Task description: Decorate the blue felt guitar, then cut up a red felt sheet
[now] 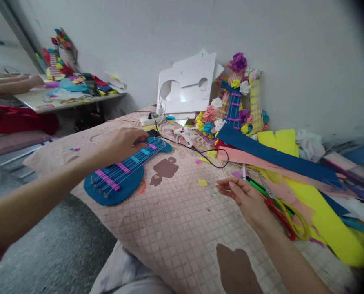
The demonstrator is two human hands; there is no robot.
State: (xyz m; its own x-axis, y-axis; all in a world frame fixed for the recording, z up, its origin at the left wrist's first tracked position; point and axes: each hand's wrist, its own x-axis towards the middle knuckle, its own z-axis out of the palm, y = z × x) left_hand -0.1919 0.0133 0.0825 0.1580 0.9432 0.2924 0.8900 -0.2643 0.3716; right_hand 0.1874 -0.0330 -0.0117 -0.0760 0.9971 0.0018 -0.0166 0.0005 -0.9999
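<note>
A blue toy guitar (pixel 125 179) with pale strings and purple and light-blue strips lies flat on the patterned tablecloth at the left. My left hand (pixel 123 143) reaches over its far side, fingers stretched towards the neck and a dark flat object (pixel 153 133). Some of those fingertips are hidden, and I cannot tell whether they touch the guitar. To the right, my right hand (pixel 243 198) hovers palm partly up, fingers loosely extended with nothing visible in them. Beside it lie scissors (pixel 275 200) with red and yellow handles and a green-handled tool (pixel 257 187).
A white glue gun (pixel 185 136) trails a black cable (pixel 212 161) across the cloth. Behind are a power strip (pixel 148 119), a white cut-out board (pixel 186 87) and flower-decorated guitars (pixel 234 102). Blue (pixel 276 153) and yellow felt strips (pixel 331 222) pile at right. Another person's arm (pixel 13 85) is at far left.
</note>
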